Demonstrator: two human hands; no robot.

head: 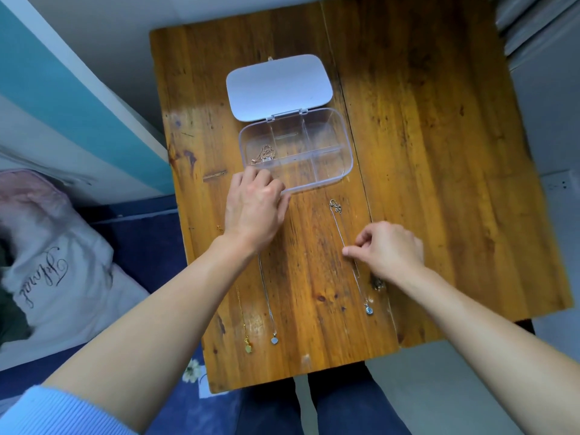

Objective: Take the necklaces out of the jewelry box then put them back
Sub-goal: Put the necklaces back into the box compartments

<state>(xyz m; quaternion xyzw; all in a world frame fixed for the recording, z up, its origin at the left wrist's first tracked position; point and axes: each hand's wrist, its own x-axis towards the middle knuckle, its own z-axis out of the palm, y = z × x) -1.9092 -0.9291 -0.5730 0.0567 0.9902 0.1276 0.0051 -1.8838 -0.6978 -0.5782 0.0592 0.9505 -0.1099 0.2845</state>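
A clear plastic jewelry box (pixel 343 171) lies open on the wooden table (pixel 423 152), its white lid (pixel 279 86) folded back. A rose-gold necklace (pixel 263 153) is bunched in its left compartment. My left hand (pixel 255 208) grips the box's near left corner. My right hand (pixel 389 249) pinches the chain of a silver necklace with a blue pendant (pixel 368 309), which lies stretched out on the table. A gold necklace (pixel 248 346) and a silver one with a pale pendant (pixel 274 340) lie straight side by side at the near left.
A small dark object (pixel 378 284) lies by my right wrist. A pillow with script lettering (pixel 53 277) and blue bedding (pixel 150 246) are to the left of the table. A wall and a teal panel (pixel 62 98) rise behind them.
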